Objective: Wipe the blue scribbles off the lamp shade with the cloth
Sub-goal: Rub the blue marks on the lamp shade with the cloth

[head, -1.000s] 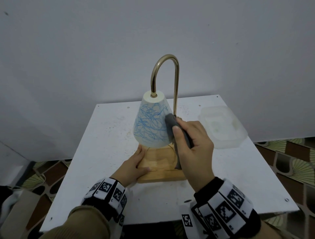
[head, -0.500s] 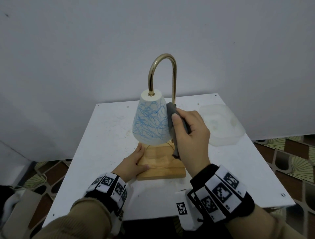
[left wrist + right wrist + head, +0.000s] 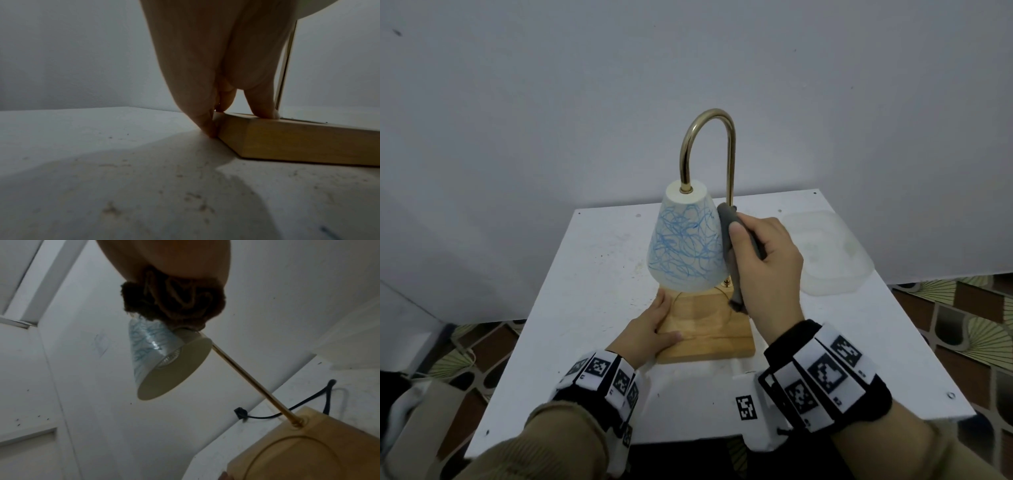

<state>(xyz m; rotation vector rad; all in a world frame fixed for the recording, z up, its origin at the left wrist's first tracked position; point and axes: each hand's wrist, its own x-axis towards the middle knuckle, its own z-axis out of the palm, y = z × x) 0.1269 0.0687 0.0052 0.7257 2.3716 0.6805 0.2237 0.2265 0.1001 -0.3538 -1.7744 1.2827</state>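
Note:
A white cone lamp shade [image 3: 686, 248] covered in blue scribbles hangs from a curved brass arm [image 3: 709, 137] above a wooden base [image 3: 705, 332]. My right hand [image 3: 763, 263] grips a bunched grey cloth [image 3: 727, 222] and holds it against the shade's upper right side. From the right wrist view the cloth [image 3: 174, 305] sits on the shade [image 3: 164, 356] near its top. My left hand [image 3: 650, 329] lies on the base's left corner, fingers straight; its fingertips [image 3: 265, 110] press the base [image 3: 298, 142].
The lamp stands on a small white table [image 3: 592, 291] against a white wall. A translucent plastic lid [image 3: 825, 253] lies at the table's right rear. A black cord [image 3: 308, 402] trails behind the base. Patterned floor lies beyond the table's edges.
My right hand has slid the cloth up the shade's right side, from near the lower rim towards the top. The left hand has stayed on the base.

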